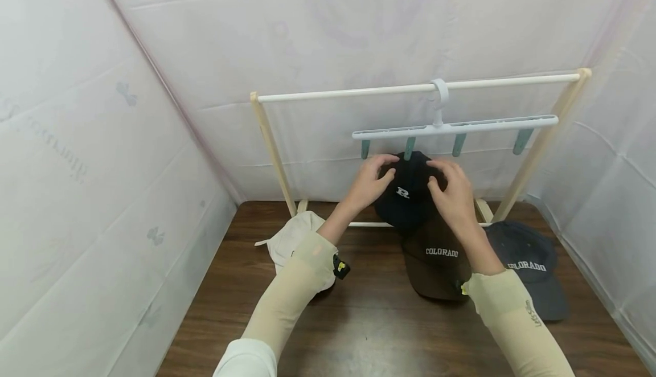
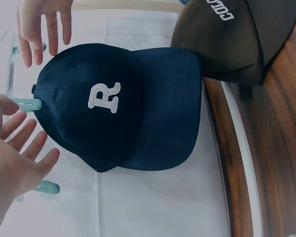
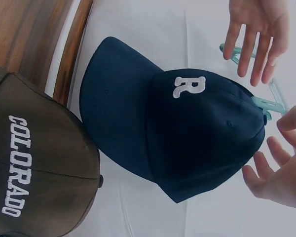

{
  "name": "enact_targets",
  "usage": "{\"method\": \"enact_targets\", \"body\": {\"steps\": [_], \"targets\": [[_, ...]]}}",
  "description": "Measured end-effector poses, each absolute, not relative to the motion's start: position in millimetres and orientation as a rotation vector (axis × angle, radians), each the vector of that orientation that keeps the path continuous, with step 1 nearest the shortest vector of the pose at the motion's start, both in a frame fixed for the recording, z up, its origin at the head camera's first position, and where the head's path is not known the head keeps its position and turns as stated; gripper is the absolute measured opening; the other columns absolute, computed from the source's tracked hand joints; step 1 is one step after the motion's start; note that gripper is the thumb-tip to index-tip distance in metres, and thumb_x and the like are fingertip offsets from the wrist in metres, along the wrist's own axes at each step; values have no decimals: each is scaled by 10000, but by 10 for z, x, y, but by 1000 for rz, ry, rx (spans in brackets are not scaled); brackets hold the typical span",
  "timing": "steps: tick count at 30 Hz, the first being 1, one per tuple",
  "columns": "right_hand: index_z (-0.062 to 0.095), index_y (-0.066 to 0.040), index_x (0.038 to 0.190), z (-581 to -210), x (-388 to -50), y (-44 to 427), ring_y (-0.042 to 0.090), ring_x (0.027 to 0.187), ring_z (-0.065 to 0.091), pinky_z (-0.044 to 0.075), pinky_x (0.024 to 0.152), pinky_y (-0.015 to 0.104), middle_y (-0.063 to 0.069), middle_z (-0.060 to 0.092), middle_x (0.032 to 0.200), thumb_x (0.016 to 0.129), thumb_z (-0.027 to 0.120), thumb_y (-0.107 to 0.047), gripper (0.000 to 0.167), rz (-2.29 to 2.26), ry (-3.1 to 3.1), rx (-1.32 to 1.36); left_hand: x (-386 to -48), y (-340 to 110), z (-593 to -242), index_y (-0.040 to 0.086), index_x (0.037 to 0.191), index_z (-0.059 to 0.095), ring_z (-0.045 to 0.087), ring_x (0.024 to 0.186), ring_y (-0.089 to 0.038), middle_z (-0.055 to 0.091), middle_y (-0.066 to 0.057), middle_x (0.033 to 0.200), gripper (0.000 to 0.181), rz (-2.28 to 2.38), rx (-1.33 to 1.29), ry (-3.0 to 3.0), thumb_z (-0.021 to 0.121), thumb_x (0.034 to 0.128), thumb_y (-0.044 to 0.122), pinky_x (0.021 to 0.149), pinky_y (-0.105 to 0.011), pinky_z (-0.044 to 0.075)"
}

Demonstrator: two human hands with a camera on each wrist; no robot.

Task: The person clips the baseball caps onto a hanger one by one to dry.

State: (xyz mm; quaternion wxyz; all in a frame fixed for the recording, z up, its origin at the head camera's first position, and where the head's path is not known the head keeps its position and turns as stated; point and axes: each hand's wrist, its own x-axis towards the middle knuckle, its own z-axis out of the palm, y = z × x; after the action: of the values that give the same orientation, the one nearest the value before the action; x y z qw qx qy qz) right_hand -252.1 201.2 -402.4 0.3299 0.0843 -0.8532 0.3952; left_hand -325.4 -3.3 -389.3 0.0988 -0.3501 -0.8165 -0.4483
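Observation:
A dark navy cap with a white R [image 1: 402, 193] hangs by its crown from a green clip [image 1: 409, 149] on the white hanger [image 1: 456, 128]. To its left is my left hand [image 1: 370, 182], fingers spread and relaxed; my right hand [image 1: 453, 190] is to its right, fingers loosely bent. Neither hand grips anything. In the left wrist view the clip [image 2: 29, 104] pinches the cap [image 2: 103, 98] close to my left hand [image 2: 19, 148]. The right wrist view has the cap [image 3: 187, 128] with my right hand [image 3: 283, 168] beside its crown, a gap apart from the clip [image 3: 269, 104].
A brown COLORADO cap [image 1: 435, 271] lies below the hanging cap, a grey COLORADO cap [image 1: 533, 286] at the right and a cream cap [image 1: 292, 237] at the left. The hanger hooks over the white rail [image 1: 348, 93] of a wooden-legged rack. Other green clips [image 1: 522, 141] hold nothing.

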Motion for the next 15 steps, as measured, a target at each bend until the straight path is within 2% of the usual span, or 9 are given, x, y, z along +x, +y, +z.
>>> {"method": "enact_targets", "body": {"steps": [5, 15], "targets": [[644, -27, 1314, -4089, -2484, 1986, 426, 1218, 555, 456, 988, 594, 212, 592, 1348, 990, 606, -37, 326, 1021, -2250, 270, -3154, -102, -3942, 94, 1377, 603, 527, 1330, -190, 578, -65, 1425, 338, -1203, -1063, -2480, 552, 1057, 191, 1099, -320, 438], [616, -28, 1337, -4307, -2442, 1821, 425, 1272, 514, 421, 1028, 617, 207, 577, 1364, 1001, 622, -85, 341, 1005, -2376, 390, -3132, -205, -4109, 54, 1371, 592, 487, 1375, -225, 548, -95, 1441, 343, -1074, -1094, -2510, 560, 1046, 161, 1139, -341, 402]]}}
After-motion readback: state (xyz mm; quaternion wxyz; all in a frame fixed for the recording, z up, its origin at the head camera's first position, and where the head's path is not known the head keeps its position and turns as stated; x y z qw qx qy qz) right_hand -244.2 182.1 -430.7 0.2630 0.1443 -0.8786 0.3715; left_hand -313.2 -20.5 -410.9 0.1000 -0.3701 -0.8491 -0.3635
